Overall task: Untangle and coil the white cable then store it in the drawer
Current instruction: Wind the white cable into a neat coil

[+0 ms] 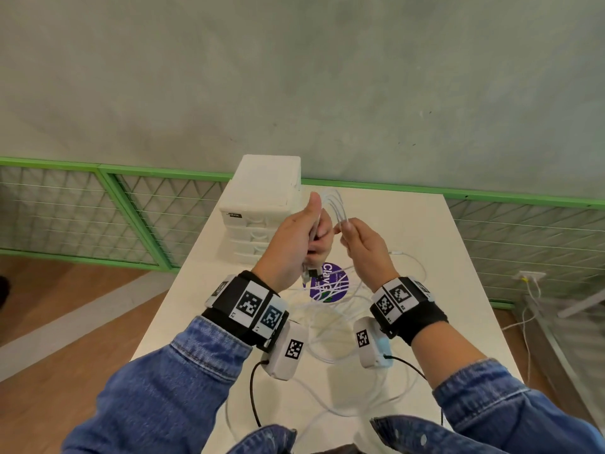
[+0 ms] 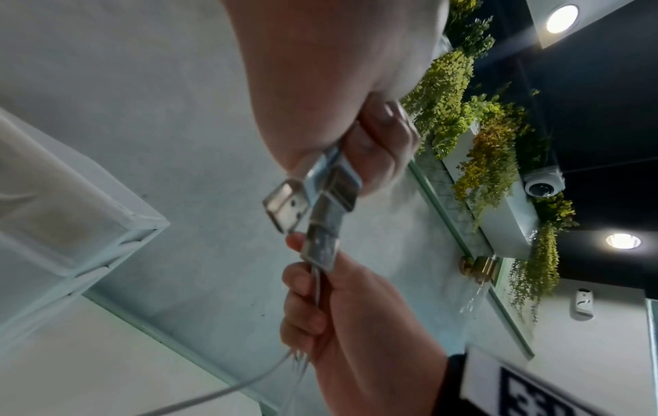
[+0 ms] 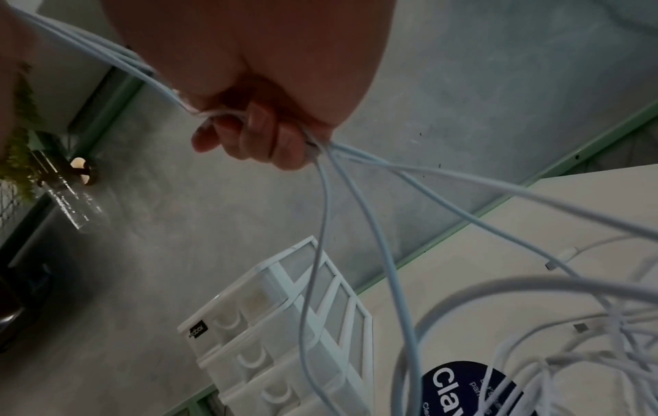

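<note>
**Both hands bunching white cable above the tabletop**

While both hands hover over the white tabletop (image 1: 425,224), the head view shows the left hand (image 1: 294,237) gripping gathered strands of the white cable (image 1: 334,204), which arch to the pinching right hand (image 1: 363,247); the remaining cable lies tangled on the near tabletop. A shut drawer unit (image 1: 262,204) stands at the far left edge, with bare surface to the right. From the left wrist, curled fingers (image 2: 384,140) clamp metal plugs (image 2: 306,202). From the right wrist, fingers (image 3: 270,138) hold several strands; the drawers' contents are unclear.
</note>
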`<state>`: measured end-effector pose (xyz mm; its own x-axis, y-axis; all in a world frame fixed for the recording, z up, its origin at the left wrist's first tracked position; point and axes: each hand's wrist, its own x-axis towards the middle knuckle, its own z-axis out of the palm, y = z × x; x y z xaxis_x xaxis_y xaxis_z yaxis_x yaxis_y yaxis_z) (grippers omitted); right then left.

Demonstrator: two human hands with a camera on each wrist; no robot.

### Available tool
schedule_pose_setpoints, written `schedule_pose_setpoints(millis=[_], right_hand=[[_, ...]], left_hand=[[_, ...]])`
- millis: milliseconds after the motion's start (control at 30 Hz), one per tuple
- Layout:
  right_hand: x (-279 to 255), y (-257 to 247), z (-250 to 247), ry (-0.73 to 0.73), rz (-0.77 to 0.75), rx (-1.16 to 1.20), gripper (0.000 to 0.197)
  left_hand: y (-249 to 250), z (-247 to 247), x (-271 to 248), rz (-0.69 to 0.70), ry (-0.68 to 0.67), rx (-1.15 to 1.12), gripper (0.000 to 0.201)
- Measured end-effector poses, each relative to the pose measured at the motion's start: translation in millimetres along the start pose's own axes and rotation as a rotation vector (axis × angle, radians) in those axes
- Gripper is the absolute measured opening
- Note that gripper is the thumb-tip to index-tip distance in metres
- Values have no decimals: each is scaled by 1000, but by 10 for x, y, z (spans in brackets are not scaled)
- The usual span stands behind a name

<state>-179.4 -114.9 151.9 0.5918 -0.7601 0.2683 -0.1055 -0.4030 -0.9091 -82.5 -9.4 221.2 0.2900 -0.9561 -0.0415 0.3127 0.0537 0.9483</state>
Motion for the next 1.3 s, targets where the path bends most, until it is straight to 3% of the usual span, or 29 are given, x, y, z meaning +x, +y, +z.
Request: schedule_pose_setpoints(millis=[100,200,233,300,467,567,667,767,833,900,1000,1067,1133,1200,1300], right_hand=[[-9,-47,13,11,-47,4,32],[-93,33,98,-129,-40,-48,25],[-129,72,129,-173,-35,-99,32],[-179,117,181,-226,-56,-178,42],[-230,236,227,-379,-34,-290,17],[-315,379,228,-454,11,-360,16],[-341,364,216,-458,14,-375,19],[-314,186,183,-415,-62,-378,22],[-303,94,166,-377,-107,-323,17],[-285,18,159,-324,-137,-247,17],[-192,-112,121,-208,-196,-155,17],[-100,-159,51,-144,-247,-158,18],[-7,-111,-20,-109,-267,-210,17],[44,19,-66,-105,-237,-275,14],[-10,276,-62,-225,-164,-376,10]], left_hand=[[22,51,-41,-13,-118,58,55],[125,88,-27,27,-159,-16,56],[159,92,-11,30,-156,-63,59],[201,85,25,43,-134,-154,62],[386,73,94,194,-24,-358,57],[541,21,154,367,85,-364,51],[525,-114,199,528,201,-187,40],[436,-315,252,683,315,210,26],[405,-470,302,715,365,468,23],[374,-617,356,641,355,717,25],[283,-716,353,269,200,1026,29],[202,-687,281,8,55,1124,32],[160,-601,172,-147,-55,1091,44],[168,-479,83,-201,-123,990,53],[154,-375,93,-95,-123,1201,46]])
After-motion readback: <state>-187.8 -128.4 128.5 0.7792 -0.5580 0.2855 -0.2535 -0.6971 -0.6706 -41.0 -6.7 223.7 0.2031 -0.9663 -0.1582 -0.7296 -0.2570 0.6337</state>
